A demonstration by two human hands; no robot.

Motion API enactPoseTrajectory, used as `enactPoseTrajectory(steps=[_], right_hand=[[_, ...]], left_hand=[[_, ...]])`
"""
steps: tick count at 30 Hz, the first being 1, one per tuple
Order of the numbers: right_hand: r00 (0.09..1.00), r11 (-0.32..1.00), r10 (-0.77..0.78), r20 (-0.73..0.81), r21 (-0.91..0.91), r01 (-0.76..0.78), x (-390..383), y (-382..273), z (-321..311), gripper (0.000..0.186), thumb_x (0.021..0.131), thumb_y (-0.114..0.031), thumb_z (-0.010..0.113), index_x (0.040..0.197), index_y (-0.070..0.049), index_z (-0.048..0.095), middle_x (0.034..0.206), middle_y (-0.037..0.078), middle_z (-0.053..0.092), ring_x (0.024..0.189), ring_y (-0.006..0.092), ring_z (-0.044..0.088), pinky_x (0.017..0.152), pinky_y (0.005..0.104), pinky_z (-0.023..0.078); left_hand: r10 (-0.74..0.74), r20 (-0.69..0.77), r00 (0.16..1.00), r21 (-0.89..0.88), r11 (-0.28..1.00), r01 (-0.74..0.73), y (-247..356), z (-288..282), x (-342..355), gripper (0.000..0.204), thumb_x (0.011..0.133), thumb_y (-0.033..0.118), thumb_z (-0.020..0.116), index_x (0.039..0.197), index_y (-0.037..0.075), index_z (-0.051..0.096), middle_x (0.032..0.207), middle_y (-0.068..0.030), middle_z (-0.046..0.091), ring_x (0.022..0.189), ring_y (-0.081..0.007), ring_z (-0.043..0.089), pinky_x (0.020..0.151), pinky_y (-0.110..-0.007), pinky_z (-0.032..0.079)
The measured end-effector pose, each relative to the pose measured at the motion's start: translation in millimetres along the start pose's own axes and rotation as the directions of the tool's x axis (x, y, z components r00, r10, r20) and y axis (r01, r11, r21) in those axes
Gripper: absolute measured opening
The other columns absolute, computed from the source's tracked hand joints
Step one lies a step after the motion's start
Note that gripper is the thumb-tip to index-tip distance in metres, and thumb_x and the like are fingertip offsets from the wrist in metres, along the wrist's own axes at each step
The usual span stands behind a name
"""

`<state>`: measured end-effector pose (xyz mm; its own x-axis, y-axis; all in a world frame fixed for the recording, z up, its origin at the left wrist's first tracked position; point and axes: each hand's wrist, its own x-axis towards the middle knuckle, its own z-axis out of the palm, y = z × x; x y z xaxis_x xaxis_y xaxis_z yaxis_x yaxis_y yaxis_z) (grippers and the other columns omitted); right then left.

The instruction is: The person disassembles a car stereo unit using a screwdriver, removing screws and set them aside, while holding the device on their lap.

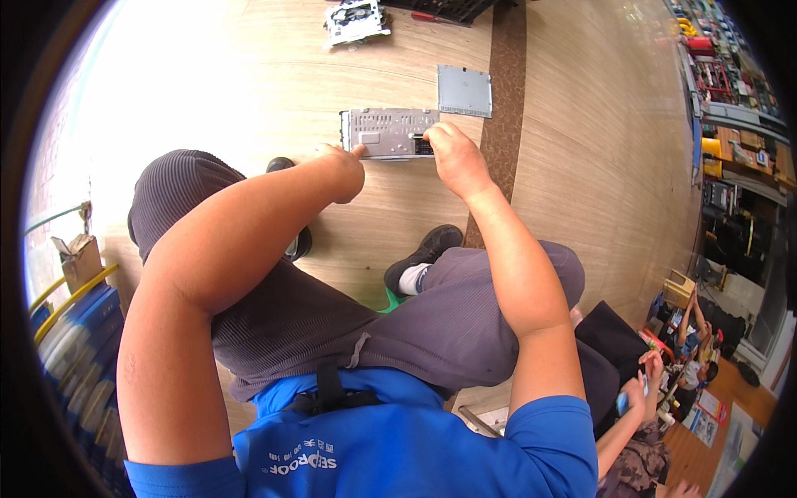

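Observation:
A flat silver metal electronics unit (383, 124), like a car stereo chassis with slots and holes in its top, lies on the floor in front of me. My left hand (339, 170) holds its near left corner, one digit pressed on the top and the others by the left end. My right hand (455, 158) is closed in a pinch over the right end, beside a dark connector opening (423, 145). Whatever the right fingers pinch is hidden. Just beyond the right end lies a loose grey metal cover plate (465, 90), flat on the floor.
Farther off is a white-and-metal mechanism (355, 22), with a black crate (448, 8) to its right. My shoes (427, 253) are on the near side of the unit. Blue boxes (87, 332) stand at left. Other people (635, 407) work at the right, near crowded shelves (722, 75).

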<state>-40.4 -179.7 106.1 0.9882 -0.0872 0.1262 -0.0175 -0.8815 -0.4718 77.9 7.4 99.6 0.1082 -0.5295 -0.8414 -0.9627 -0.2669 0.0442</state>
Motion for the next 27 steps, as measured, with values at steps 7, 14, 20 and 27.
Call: enactPoseTrajectory(steps=[7,14,20,27], right_hand=[[1.000,0.999,0.025,-0.015,-0.021,-0.026,0.9,-4.0,3.0,0.014,0.085,0.002,0.051,0.095,-0.003,0.059,0.097,0.015,0.061,0.092,0.0353,0.062,0.077,0.0419,0.053],[0.997,0.996,-0.061,0.046,-0.067,0.064,4.0,-3.8,2.2,0.013,0.085,0.000,0.049,0.093,-0.006,0.057,0.097,0.014,0.059,0.093,0.0357,0.061,0.078,0.0445,0.052],[0.996,0.994,0.021,0.086,-0.110,-0.011,6.7,-11.9,-2.2,0.010,0.086,-0.002,0.048,0.091,-0.005,0.055,0.097,0.015,0.060,0.091,0.0361,0.062,0.078,0.0454,0.053],[0.985,0.985,0.112,0.129,-0.148,-0.092,6.5,-12.0,-1.8,0.010,0.088,-0.003,0.046,0.095,-0.004,0.055,0.098,0.018,0.059,0.092,0.0379,0.063,0.078,0.0468,0.053]], left_hand=[[0.018,0.054,0.998,0.016,1.000,-0.019,0.6,-3.8,-0.5,0.053,0.087,0.018,0.063,0.139,0.010,0.055,0.164,-0.0116,0.007,0.132,-0.0430,0.045,0.099,-0.066,0.040],[0.021,0.044,0.999,0.027,0.999,-0.022,1.3,-5.0,-2.1,0.051,0.087,0.018,0.063,0.137,0.010,0.057,0.164,-0.0123,0.009,0.131,-0.0439,0.046,0.098,-0.066,0.042],[0.025,0.057,0.998,0.028,0.999,-0.027,1.0,-6.8,-1.9,0.054,0.088,0.019,0.063,0.140,0.012,0.053,0.164,-0.0116,0.007,0.132,-0.0420,0.047,0.100,-0.064,0.041],[-0.002,0.075,0.997,0.043,0.999,-0.002,2.1,-7.0,0.0,0.049,0.087,0.030,0.068,0.133,0.015,0.060,0.165,-0.0091,0.007,0.130,-0.0378,0.047,0.098,-0.055,0.043]])
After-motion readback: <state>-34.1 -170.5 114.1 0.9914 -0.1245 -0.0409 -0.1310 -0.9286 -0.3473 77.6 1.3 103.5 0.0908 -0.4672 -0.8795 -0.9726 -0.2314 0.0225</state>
